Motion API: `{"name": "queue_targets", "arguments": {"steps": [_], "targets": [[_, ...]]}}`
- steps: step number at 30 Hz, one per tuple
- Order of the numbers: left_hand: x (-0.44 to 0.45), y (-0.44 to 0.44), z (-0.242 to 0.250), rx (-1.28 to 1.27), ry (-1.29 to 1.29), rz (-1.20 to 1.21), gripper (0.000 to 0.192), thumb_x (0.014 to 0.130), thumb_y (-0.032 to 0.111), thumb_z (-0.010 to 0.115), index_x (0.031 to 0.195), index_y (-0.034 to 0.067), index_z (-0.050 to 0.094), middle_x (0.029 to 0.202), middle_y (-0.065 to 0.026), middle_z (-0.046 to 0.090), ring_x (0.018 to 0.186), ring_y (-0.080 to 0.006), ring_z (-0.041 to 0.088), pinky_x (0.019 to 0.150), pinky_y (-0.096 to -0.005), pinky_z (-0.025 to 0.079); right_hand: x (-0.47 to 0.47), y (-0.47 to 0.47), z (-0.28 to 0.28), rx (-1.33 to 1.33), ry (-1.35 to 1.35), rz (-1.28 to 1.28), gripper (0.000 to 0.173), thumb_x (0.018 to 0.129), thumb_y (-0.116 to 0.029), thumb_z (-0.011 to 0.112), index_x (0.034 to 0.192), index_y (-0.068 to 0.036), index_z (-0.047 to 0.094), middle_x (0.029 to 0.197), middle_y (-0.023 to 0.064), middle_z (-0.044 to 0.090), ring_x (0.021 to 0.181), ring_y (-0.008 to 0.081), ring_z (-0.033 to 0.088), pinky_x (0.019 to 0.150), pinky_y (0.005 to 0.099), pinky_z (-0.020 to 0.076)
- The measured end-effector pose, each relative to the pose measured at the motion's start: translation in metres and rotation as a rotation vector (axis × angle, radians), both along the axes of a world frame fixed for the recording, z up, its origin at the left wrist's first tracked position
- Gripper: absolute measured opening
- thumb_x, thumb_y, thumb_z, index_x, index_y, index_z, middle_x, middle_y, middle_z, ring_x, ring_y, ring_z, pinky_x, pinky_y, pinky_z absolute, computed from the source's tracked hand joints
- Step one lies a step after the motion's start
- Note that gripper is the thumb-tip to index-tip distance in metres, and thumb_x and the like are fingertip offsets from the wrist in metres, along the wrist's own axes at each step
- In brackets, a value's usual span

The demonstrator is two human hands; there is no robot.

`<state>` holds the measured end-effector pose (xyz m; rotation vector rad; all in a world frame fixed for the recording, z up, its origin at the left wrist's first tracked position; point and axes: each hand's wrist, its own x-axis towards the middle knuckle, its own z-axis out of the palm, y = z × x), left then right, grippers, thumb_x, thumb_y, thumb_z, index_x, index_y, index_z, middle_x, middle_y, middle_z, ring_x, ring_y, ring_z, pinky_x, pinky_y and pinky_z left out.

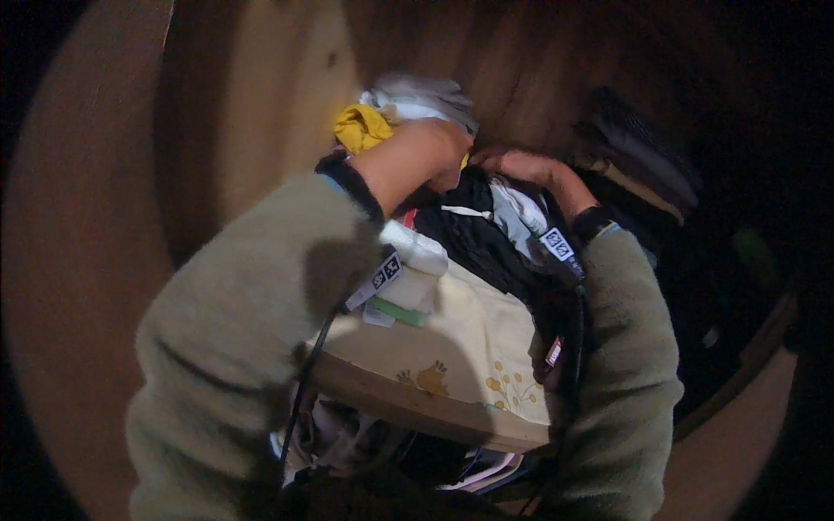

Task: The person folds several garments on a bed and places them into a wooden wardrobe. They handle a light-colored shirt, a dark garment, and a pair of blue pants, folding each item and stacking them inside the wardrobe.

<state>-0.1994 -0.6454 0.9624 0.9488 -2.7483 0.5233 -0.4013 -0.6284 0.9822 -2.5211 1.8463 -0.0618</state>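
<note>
My left hand (440, 150) reaches over a heap of clothes on a wooden shelf, its fingers curled down and partly hidden. A sliver of yellow shows beside those fingers. Close by, my right hand (521, 166) bends inward at the back of a black garment (466, 244) with a white drawstring (466, 212). What either hand grips is hidden. Left of my left wrist lies a bunched yellow cloth (360, 129), with a blurred white and grey cloth (423, 101) behind it. Grey-and-white fabric (518, 211) lies on the black garment near my right wrist.
A cream printed cloth (482, 325) covers the shelf's front, with a rolled white cloth (417, 249) on it. The wooden shelf edge (404, 405) runs below, above more clothes (326, 433). Dark folded clothes (645, 156) lie right. A black cable (306, 391) hangs by my left sleeve.
</note>
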Motion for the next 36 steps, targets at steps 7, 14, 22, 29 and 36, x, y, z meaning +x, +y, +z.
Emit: {"name": "queue_targets", "arguments": {"steps": [7, 14, 22, 29, 36], "targets": [[0.004, -0.007, 0.002, -0.103, 0.054, -0.017, 0.056, 0.075, 0.038, 0.076, 0.121, 0.008, 0.063, 0.109, -0.0193, 0.068, 0.106, -0.0354, 0.064, 0.09, -0.0416, 0.052, -0.038, -0.074, -0.043, -0.061, 0.084, -0.127, 0.049, 0.096, -0.041, 0.047, 0.124, -0.003, 0.062, 0.127, 0.0191, 0.062, 0.118, 0.0302, 0.057, 0.1, 0.0405, 0.0427], [0.019, -0.02, 0.006, -0.091, 0.144, -0.061, 0.049, 0.074, 0.039, 0.076, 0.108, 0.004, 0.069, 0.102, -0.0199, 0.07, 0.1, -0.0351, 0.067, 0.089, -0.0406, 0.053, -0.018, -0.084, -0.054, 0.211, 0.167, -0.16, 0.062, 0.09, -0.049, 0.051, 0.131, -0.003, 0.058, 0.136, 0.0174, 0.057, 0.125, 0.0324, 0.053, 0.105, 0.0431, 0.0396], [0.012, 0.008, 0.006, 0.014, 0.19, -0.071, 0.045, 0.077, 0.041, 0.069, 0.094, 0.0, 0.072, 0.101, -0.0228, 0.07, 0.099, -0.0363, 0.067, 0.087, -0.0439, 0.053, -0.05, -0.091, -0.028, 0.137, -0.025, -0.102, 0.049, 0.094, -0.036, 0.055, 0.131, -0.004, 0.056, 0.135, 0.0121, 0.057, 0.12, 0.0259, 0.054, 0.104, 0.0376, 0.0401], [0.026, -0.024, 0.011, -0.327, 0.59, -0.141, 0.052, 0.09, 0.049, 0.054, 0.088, 0.0, 0.072, 0.097, -0.0254, 0.068, 0.095, -0.0408, 0.065, 0.084, -0.0478, 0.053, -0.073, -0.016, -0.013, -0.172, 0.047, 0.054, 0.051, 0.102, -0.043, 0.045, 0.135, -0.006, 0.053, 0.139, 0.0126, 0.053, 0.126, 0.0269, 0.05, 0.111, 0.0384, 0.0357], [0.041, -0.07, -0.018, 0.023, 0.231, 0.007, 0.059, 0.091, 0.051, 0.051, 0.135, 0.011, 0.054, 0.126, -0.0201, 0.061, 0.118, -0.0379, 0.057, 0.101, -0.0459, 0.044, 0.007, -0.058, -0.06, -0.054, 0.118, -0.161, 0.079, 0.091, -0.053, 0.057, 0.15, -0.008, 0.03, 0.147, 0.0257, 0.041, 0.132, 0.0399, 0.044, 0.11, 0.043, 0.0359]]}}
